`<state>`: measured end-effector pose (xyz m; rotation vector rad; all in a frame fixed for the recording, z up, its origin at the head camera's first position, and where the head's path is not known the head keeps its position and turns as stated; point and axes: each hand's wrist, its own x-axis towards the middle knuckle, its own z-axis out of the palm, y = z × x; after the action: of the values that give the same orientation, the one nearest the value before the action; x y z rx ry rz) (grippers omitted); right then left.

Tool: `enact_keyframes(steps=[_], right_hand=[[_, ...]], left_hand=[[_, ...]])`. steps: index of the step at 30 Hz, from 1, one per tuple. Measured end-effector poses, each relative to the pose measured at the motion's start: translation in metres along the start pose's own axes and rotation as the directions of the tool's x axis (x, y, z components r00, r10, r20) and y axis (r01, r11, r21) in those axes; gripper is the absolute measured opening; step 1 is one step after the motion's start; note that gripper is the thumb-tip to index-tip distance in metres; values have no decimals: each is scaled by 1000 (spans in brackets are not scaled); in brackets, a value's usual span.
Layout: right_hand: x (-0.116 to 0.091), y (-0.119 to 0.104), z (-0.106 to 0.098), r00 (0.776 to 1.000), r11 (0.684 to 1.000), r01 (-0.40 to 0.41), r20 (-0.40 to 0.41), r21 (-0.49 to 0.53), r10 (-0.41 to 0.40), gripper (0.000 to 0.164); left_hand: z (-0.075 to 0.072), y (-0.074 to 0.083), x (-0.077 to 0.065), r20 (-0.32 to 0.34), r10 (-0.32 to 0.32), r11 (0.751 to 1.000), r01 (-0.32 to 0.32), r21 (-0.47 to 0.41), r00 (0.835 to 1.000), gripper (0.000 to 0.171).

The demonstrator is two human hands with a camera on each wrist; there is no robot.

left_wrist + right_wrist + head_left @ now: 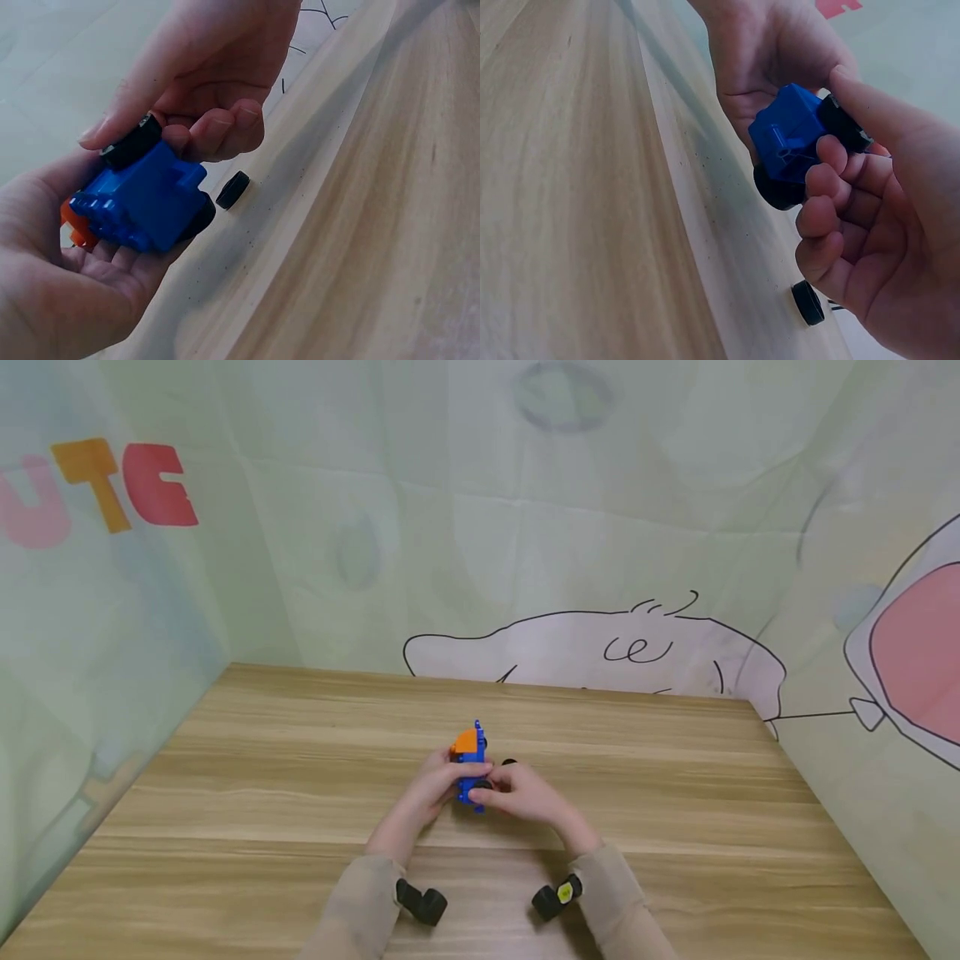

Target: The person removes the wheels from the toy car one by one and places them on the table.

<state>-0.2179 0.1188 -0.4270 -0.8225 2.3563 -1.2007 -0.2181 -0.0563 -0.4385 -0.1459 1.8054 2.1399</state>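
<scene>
A blue toy truck with an orange part at its far end is held up over the table. My left hand grips its body from the left, palm and fingers around the underside in the left wrist view. On the other side my right hand pinches a black wheel against the truck, thumb on the wheel's outer face and the other fingers curled. Another black wheel sits on the truck's opposite side. Whether the pinched wheel is fully seated cannot be seen.
One loose black wheel lies on the wooden table, just beyond my right hand. A printed cloth backdrop stands along the table's back and sides. Black wrist cameras sit on both sleeves.
</scene>
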Motion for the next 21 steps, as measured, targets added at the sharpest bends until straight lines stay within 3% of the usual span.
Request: enact_keyframes(steps=[21], right_hand=[[2, 1, 3, 1000, 999, 11, -14, -31, -11, 36]], left_hand=[[2, -1, 0, -26, 3, 1000, -2, 5, 1000, 48]])
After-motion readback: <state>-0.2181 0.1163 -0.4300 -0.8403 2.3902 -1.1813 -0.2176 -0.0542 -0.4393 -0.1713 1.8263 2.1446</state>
